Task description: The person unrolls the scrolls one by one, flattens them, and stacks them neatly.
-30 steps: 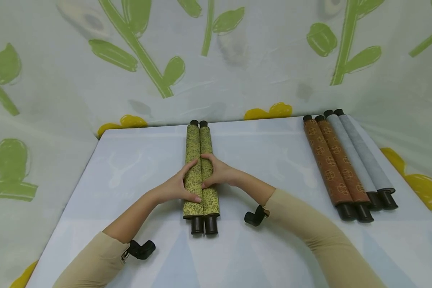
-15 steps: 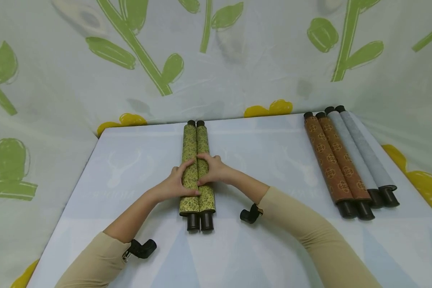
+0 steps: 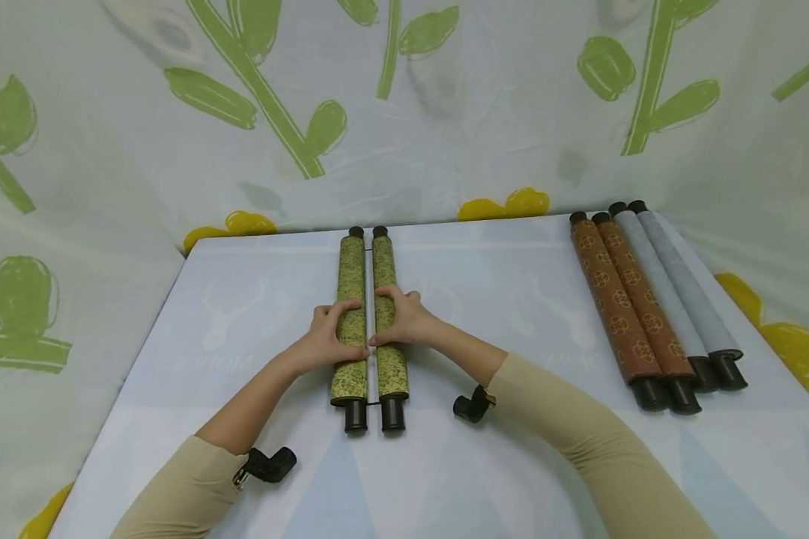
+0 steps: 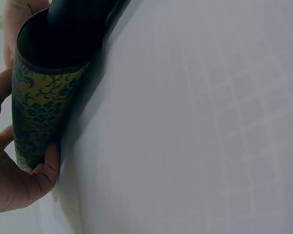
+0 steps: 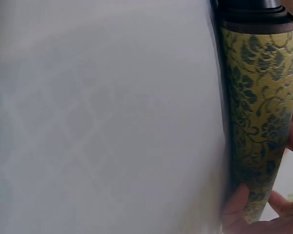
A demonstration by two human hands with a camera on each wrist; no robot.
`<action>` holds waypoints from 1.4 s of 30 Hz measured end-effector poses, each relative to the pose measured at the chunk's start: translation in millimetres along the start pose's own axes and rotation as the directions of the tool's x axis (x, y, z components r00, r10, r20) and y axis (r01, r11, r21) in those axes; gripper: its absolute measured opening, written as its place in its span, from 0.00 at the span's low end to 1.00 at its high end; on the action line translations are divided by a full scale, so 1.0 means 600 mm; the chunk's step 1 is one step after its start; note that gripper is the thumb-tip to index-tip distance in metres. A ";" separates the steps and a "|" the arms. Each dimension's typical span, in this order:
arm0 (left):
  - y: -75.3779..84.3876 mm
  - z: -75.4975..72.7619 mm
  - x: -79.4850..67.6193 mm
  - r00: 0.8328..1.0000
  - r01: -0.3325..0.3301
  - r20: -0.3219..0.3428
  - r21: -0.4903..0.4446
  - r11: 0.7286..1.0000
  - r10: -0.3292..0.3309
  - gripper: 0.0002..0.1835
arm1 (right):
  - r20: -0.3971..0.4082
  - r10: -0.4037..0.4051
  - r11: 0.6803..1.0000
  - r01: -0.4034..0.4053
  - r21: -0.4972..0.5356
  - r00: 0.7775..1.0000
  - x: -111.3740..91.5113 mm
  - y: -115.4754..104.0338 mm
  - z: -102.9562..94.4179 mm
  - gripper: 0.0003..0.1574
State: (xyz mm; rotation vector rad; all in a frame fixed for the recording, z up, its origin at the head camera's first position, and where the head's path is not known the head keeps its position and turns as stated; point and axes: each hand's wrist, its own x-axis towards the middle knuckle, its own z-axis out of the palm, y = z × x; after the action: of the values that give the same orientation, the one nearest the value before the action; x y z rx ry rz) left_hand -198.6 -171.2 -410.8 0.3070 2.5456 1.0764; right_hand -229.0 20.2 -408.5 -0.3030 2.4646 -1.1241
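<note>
A hanging scroll with yellow-green brocade backing and dark roller ends lies lengthwise mid-table, partly unrolled into two parallel rolls. My left hand (image 3: 318, 341) grips the left roll (image 3: 349, 380), thumb on the inner side and fingers over the top. Around the right roll (image 3: 392, 374) curls my right hand (image 3: 413, 320), its fingertips at the inner edge. A narrow pale strip (image 3: 371, 378) shows between the rolls, with a thin dark line across each end. The left wrist view shows the patterned left roll (image 4: 41, 109) in my fingers; the right wrist view shows the right roll (image 5: 259, 102) likewise.
On the right side of the white table (image 3: 499, 457) lie a brown flower-patterned scroll (image 3: 616, 307) and a pale grey scroll (image 3: 677, 281), side by side and slanted. A leaf-printed curtain (image 3: 512, 120) hangs behind the table. Black wrist cameras are strapped at both cuffs.
The two rolls, earlier pressed together, have parted slightly: the left roll moved left and the right roll right, exposing the pale strip. Both hands keep their hold.
</note>
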 end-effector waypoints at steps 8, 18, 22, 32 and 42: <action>-0.005 -0.013 -0.005 0.999 -0.009 0.053 -0.022 1.000 0.010 0.41 | 0.076 0.012 1.000 -0.014 0.022 0.997 -0.003 0.008 -0.016 0.52; 0.003 0.000 0.006 0.995 0.066 -0.079 0.049 0.997 -0.062 0.38 | 0.045 0.003 0.997 0.000 -0.079 0.999 -0.006 0.009 -0.019 0.50; 0.002 0.005 0.010 0.989 0.070 -0.131 0.048 0.996 -0.063 0.39 | -0.009 -0.014 0.993 0.013 -0.120 1.000 -0.008 0.007 -0.014 0.54; -0.016 -0.001 -0.001 0.985 0.056 -0.157 -0.110 0.992 -0.073 0.36 | -0.031 0.020 0.996 -0.022 -0.085 0.999 -0.015 0.012 -0.021 0.54; -0.020 -0.012 -0.005 0.992 0.058 -0.106 -0.117 0.991 -0.070 0.37 | 0.120 0.017 0.999 -0.011 -0.054 0.993 -0.014 0.032 -0.051 0.55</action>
State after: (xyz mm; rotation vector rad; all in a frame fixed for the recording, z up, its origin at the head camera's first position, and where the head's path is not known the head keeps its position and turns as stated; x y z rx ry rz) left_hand -199.7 -185.1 -414.3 0.1386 2.5567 1.2396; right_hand -235.9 56.2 -402.5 -0.3579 2.3898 -1.0061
